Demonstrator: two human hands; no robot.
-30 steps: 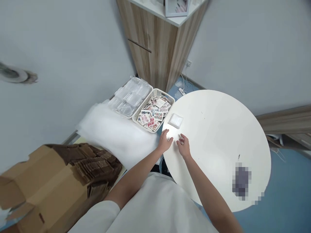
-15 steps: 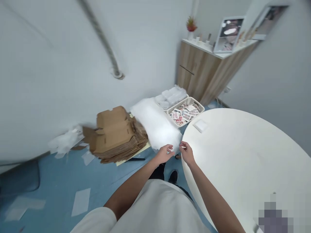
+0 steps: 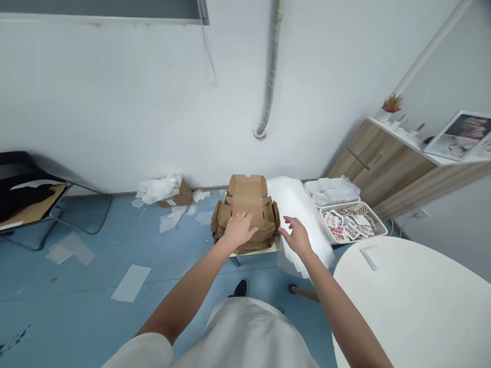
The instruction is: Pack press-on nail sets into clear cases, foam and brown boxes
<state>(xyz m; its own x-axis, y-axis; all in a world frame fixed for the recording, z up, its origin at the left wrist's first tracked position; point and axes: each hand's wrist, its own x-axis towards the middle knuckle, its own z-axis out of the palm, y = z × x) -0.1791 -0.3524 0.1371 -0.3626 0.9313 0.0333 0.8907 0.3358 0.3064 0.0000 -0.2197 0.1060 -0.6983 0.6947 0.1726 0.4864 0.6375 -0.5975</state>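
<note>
A stack of unfolded brown cardboard boxes (image 3: 251,207) lies in front of me on a low stand, its top one spread flat with the lid flap toward the wall. Over the near left part of that stack is my left hand (image 3: 238,230), fingers stretched out; whether it touches the cardboard I cannot tell. My right hand (image 3: 297,236) hovers just right of the boxes, above a pile of white foam sheets (image 3: 303,209), with fingers apart and nothing in them.
Right of the foam sheets stand a basket of printed cards (image 3: 351,225) and a tray of clear plastic packs (image 3: 333,191). A round white table (image 3: 418,301) is at the right, holding a small white pad (image 3: 374,257). Paper scraps (image 3: 131,282) litter the floor; a chair (image 3: 34,204) stands left.
My view has swung left, and both hands have moved from the foam sheets and table edge to the cardboard stack. They have spread farther apart.
</note>
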